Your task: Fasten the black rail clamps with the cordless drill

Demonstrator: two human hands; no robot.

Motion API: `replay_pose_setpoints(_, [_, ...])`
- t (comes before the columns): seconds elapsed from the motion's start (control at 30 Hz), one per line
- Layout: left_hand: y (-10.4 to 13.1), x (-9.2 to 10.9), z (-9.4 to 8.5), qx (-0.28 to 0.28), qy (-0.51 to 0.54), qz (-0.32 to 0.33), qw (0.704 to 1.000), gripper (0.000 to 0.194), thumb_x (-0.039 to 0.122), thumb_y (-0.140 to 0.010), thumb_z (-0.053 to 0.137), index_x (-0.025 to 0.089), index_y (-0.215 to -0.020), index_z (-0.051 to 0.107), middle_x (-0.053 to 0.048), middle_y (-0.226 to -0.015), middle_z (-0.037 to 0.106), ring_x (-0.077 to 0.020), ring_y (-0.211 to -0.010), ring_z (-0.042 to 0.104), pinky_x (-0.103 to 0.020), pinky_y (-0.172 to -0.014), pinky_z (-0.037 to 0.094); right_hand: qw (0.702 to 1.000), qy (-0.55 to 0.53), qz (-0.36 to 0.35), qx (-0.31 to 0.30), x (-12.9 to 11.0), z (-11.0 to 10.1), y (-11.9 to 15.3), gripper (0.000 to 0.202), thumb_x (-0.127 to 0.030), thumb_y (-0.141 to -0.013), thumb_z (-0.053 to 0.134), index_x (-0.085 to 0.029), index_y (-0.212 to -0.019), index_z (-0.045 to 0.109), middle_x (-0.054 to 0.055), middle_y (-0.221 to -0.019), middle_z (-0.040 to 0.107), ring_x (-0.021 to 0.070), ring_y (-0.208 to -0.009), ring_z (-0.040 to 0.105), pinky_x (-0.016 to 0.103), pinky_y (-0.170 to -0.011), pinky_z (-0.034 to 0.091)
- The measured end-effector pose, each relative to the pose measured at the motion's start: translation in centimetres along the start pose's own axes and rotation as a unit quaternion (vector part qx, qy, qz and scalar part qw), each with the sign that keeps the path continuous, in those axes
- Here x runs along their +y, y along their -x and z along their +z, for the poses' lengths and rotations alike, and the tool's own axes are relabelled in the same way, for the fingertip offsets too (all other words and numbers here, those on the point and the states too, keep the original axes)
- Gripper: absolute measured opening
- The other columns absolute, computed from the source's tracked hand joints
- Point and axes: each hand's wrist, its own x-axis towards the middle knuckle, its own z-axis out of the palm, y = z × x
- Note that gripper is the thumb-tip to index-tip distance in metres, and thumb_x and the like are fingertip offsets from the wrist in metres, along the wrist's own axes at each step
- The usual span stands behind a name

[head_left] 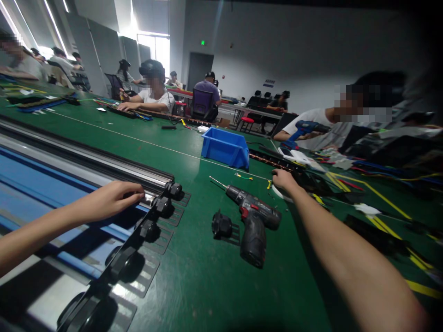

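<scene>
My left hand [114, 197] is at the near left, over the end of a long silver-and-black rail [83, 163]. Its fingers are curled together, with the tips at the rail's metal end; anything small in them is hidden. Black ribbed cable glands [164, 206] line a slotted black bracket [162, 234] just beside it. My right hand [284, 180] reaches forward, curled, next to a white round dish-like thing [283, 194]; its fingertips are mostly hidden. Between my hands lie a black and red cordless drill [254, 216] with a long bit and a loose cable gland [221, 225].
A blue plastic bin [224, 146] stands beyond the drill on the green table [194, 281]. Small yellow-green wires [244, 176] lie near it. To the right are a blue drill [299, 133], cables and yellow tape lines [387, 200]. Co-workers [152, 94] sit across the table.
</scene>
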Motion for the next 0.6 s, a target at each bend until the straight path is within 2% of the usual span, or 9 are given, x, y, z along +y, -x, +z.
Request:
replay_pose_setpoints(0.13, [-0.1, -0.1, -0.2, -0.048, -0.006, 0.001, 0.999, 0.04, 0.05, -0.093, 0.043, 0.02, -0.09, 0.069, -0.004, -0.081, 0.069, -0.0186, -0.074, 0.061, -0.027, -0.07, 0.045, 1.0, -0.004, -0.009, 0.028, -1.1, 0.4, -0.3, 0.043, -0.014, -0.076, 0.054, -0.009, -0.115, 0.071, 0.019, -0.11, 0.071, 0.0282, -0.104, 0.066, 0.032, -0.092, 0.047])
replay_pose_setpoints(0.27, [-0.1, 0.1, -0.3, -0.051, -0.008, 0.006, 0.999, 0.039, 0.047, -0.095, 0.041, 0.02, -0.093, 0.068, -0.003, -0.085, 0.069, -0.0177, -0.076, 0.062, -0.026, -0.072, 0.045, 0.999, -0.009, -0.012, 0.041, -2.0, 0.4, -0.6, 0.032, -0.016, -0.076, 0.054, -0.01, -0.099, 0.075, 0.019, -0.098, 0.073, 0.0279, -0.093, 0.067, 0.033, -0.085, 0.047])
replay_pose_setpoints(0.4, [0.0, 0.2, -0.3, -0.047, -0.01, 0.016, 0.999, 0.037, 0.045, -0.095, 0.041, 0.019, -0.095, 0.068, -0.004, -0.087, 0.07, -0.0182, -0.078, 0.062, -0.027, -0.073, 0.046, 0.998, -0.019, -0.029, 0.045, -2.7, -0.6, -0.3, 0.027, -0.018, -0.075, 0.056, -0.011, -0.093, 0.075, 0.017, -0.09, 0.073, 0.0264, -0.085, 0.067, 0.032, -0.08, 0.047])
replay_pose_setpoints(0.5, [0.0, 0.0, -0.2, -0.043, -0.007, 0.019, 0.999, 0.037, 0.045, -0.094, 0.043, 0.02, -0.097, 0.069, -0.005, -0.089, 0.071, -0.0192, -0.079, 0.062, -0.028, -0.074, 0.047, 0.997, -0.037, -0.058, 0.039, -3.4, -1.8, 1.0, 0.024, -0.023, -0.075, 0.058, -0.012, -0.088, 0.075, 0.014, -0.085, 0.073, 0.0249, -0.08, 0.066, 0.031, -0.077, 0.047])
replay_pose_setpoints(0.6, [0.0, -0.2, -0.2, -0.043, -0.007, 0.027, 0.999, 0.037, 0.046, -0.093, 0.044, 0.019, -0.098, 0.069, -0.005, -0.09, 0.071, -0.02, -0.08, 0.063, -0.028, -0.075, 0.047, 0.991, -0.064, -0.112, 0.026, -4.3, -2.7, 3.5, 0.021, -0.027, -0.074, 0.062, -0.013, -0.084, 0.075, 0.013, -0.093, 0.073, 0.0241, -0.086, 0.065, 0.03, -0.082, 0.047])
